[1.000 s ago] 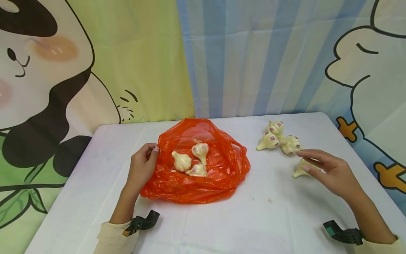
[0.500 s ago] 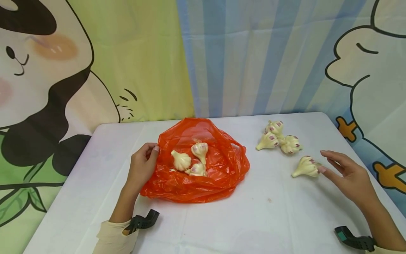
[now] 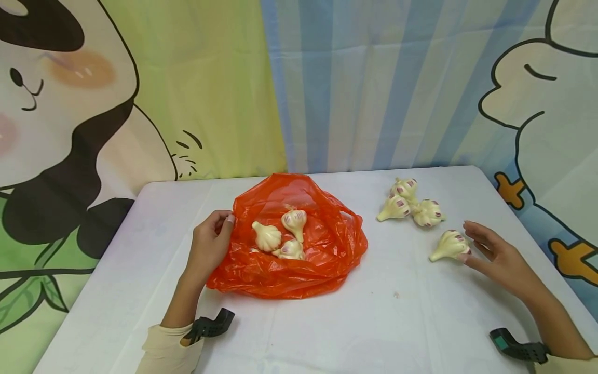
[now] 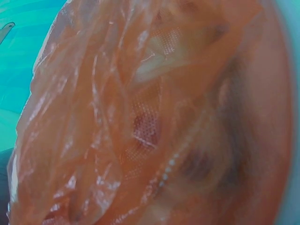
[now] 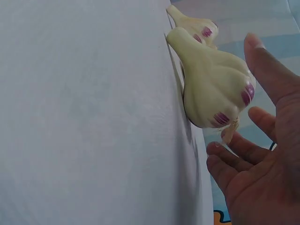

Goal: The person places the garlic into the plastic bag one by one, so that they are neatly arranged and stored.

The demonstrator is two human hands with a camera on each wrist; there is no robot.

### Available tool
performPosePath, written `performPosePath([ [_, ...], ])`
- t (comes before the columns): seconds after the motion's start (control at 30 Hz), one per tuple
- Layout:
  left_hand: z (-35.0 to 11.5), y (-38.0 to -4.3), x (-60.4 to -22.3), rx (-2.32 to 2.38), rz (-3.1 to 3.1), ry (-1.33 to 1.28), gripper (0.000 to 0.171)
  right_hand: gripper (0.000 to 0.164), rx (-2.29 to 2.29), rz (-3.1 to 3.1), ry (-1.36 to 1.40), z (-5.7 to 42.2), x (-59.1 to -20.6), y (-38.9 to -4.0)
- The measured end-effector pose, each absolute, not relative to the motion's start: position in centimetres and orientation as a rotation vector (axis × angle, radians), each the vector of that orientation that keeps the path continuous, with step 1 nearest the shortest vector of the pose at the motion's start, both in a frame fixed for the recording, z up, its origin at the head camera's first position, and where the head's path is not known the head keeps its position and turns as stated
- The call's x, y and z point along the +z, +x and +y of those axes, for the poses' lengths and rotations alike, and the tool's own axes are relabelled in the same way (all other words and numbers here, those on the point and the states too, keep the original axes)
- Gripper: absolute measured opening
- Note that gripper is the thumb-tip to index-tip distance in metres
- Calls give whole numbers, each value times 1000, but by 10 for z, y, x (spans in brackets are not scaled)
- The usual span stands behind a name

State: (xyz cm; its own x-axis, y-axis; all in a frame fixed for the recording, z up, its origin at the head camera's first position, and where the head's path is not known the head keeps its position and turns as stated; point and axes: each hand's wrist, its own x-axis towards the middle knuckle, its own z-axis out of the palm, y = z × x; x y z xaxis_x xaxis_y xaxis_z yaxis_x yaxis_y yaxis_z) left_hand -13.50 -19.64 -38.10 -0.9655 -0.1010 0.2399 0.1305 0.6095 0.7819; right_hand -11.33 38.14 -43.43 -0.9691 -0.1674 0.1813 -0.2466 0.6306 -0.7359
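Observation:
An orange-red plastic bag point(image 3: 327, 275) lies spread with its mouth up; several pale garlic bulbs point(image 3: 267, 237) rest inside. At its left edge my left hand point(image 3: 212, 244) pinches the rim between thumb and fingers. The left wrist view is filled by crinkled translucent film of the bag point(image 4: 93, 117). On the right, a single garlic bulb point(image 3: 449, 245) with purple marks lies on its side. My right hand point(image 3: 504, 259) is at its root end, thumb and fingers spread apart. In the right wrist view the fingers point(image 5: 229, 173) curve loosely beside the bulb point(image 5: 211, 79) without gripping it.
A cluster of three garlic bulbs point(image 3: 394, 206) lies farther back on the white table point(image 3: 374, 332). Small crumbs sit at the middle front. A printed cloth point(image 3: 355, 104) hangs right behind the table. Both wrists wear black camera mounts point(image 3: 518, 347).
My right hand has drawn back to the right from above the single bulb, then edged left toward its root end. The left hand and the bag have stayed put.

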Motion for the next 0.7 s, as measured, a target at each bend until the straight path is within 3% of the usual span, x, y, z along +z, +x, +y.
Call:
performPosePath([
  [0.33,-197,-134,-379,-1275,-2575,-16,32,58,1195,-2834,283,373,-431,-119],
  [0.7,-197,-135,-380,-1281,-2579,-5,34,60,1165,-2859,220,373,-428,-118],
])
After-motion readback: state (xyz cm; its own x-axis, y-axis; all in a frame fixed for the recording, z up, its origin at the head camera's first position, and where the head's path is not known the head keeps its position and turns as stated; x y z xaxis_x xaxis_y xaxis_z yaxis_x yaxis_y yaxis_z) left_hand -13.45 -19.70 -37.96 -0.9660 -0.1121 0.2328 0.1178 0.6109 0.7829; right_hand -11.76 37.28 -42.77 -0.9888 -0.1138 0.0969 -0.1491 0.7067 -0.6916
